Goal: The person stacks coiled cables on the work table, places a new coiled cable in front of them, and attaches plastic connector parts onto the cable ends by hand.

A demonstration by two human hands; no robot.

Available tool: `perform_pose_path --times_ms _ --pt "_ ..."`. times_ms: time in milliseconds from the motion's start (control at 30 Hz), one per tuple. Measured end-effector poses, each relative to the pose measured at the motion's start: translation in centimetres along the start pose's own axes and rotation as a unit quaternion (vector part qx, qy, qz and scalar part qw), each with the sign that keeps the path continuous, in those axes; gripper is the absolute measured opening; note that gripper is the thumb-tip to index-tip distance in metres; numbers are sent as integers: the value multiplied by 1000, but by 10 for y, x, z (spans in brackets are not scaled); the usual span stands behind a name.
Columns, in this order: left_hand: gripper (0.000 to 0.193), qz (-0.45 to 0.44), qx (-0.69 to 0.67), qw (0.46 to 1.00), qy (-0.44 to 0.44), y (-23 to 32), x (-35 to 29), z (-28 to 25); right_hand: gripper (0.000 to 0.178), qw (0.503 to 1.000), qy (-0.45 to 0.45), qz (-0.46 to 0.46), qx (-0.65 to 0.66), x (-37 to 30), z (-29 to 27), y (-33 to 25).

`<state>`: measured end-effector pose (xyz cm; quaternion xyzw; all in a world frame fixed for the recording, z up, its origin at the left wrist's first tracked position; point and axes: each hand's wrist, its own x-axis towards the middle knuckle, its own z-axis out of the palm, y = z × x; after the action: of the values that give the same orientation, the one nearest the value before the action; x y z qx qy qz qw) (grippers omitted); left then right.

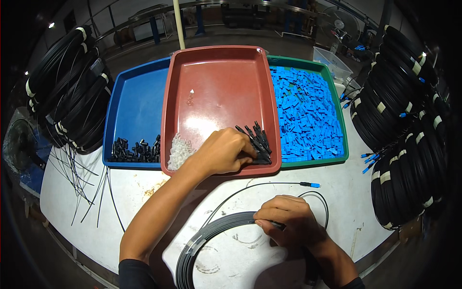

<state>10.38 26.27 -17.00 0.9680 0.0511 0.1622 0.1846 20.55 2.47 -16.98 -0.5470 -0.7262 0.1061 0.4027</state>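
A white worktop [356,212], scuffed and stained brown near its left half, carries three trays at its far side. The red tray [211,108] overlaps its neighbours: a blue tray [137,103] to the left with short black pieces [137,150] along its near edge, and a green tray [340,113] to the right spread with blue pieces [308,115].

The left hand [228,150] reaches into the red tray, its fingers curled down at slim black parts [260,137] in the near right corner; whether it grips one cannot be told, as the knuckles hide the fingertips. Small whitish pieces [179,153] fill the other near corner.

The right hand [291,219] is closed on a coil of dark cable [216,229] lying on the worktop, one blue-tipped end [314,185] stretched out beyond it.

Stacked black coils [72,91] rise at left, more coils [402,178] at right. Behind lies a dim room with a pale pole [179,24] and a fan [339,24].
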Motion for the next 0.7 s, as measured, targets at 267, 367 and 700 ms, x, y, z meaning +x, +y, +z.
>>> perform_pose_path --times_ms 267,367,700 --pt "25 -27 91 992 78 -13 -1 -19 4 1000 19 -12 1 -2 5 3" --pt "25 -70 40 990 118 -14 4 -23 5 1000 23 -15 9 -2 6 5" --pt "25 -41 97 993 59 -16 7 -14 5 1000 16 -11 8 -1 3 2"
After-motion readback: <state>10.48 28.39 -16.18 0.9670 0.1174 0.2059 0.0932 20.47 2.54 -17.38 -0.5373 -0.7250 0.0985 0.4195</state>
